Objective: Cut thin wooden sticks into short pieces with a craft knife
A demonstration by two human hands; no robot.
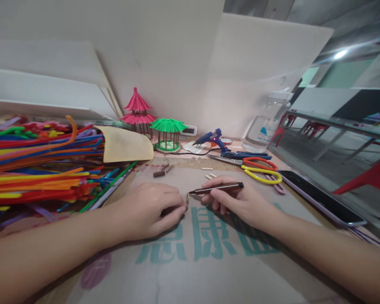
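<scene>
Between the thumb and fingers of my left hand [160, 209] a short thin stick [187, 200] stands nearly upright, brownish in colour. My right hand [237, 200] holds a dark brown marker pen [218, 188], its tip pointing left and at or close to the top of the stick. Both hands rest low over a plastic-looking sheet [139, 274] printed with green characters. Beyond my left hand lies a brown pen cap [158, 173], with small brown sticks beside it. A few short pale sticks [207, 169] lie past my right hand.
Pipe cleaners [44, 169] are heaped at left. Behind stand a pink-roofed pagoda [137, 109] and a green-roofed pavilion [168, 131]. A blue glue gun [213, 138], scissors [256, 166], a phone [319, 196] and a clear plastic bottle [264, 122] sit at the right.
</scene>
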